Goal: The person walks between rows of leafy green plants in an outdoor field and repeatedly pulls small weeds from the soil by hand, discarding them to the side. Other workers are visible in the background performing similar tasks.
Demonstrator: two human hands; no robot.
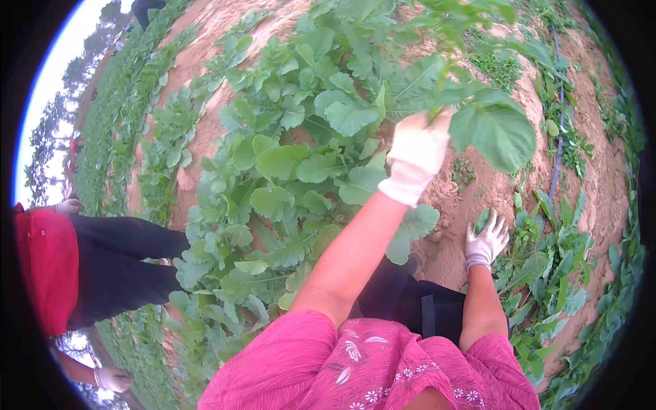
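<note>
My left hand (418,154), in a white glove, is raised over the bed with its fingers closed round the stems of a leafy green plant (493,128). One broad, rounded leaf hangs to the right of the fist, and finer, blurred leaves rise above it. My right hand (488,240), also gloved in white, is low over the soil at the edge of the right-hand plants. Its fingers are spread, and a small green leaf (482,220) shows beside the thumb. Whether that hand touches the leaf is hard to tell.
Dense broad-leaved crop plants (294,164) fill the bed on my left. A strip of bare sandy soil (447,256) runs before me. A dark thin hose (559,130) lies along the right row. Another person in a red top (51,263) and white gloves stands at far left.
</note>
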